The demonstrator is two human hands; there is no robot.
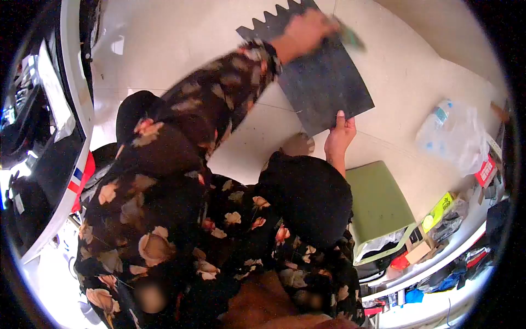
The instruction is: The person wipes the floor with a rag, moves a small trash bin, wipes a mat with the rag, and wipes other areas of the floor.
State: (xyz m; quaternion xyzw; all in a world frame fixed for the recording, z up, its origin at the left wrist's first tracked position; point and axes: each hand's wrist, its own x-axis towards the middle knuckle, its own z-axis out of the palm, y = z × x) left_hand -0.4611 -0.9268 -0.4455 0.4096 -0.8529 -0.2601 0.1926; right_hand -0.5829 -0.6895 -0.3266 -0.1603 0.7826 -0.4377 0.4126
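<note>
Two-handed, worked at a dark zigzag-edged sheet (326,82) on the pale tiled floor (394,66). Held a blurred green object (352,38) in the curled left hand (309,33), near the zigzag end. Pinched the near edge with the right hand (340,137), thumb on top, just beside an olive-green stool (381,200). Had bare floor rightward, up to a clear plastic bag (455,140).

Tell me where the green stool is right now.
In the head view, the green stool is right of centre, just below the person's right hand and left of the bright yellow-green package.
</note>
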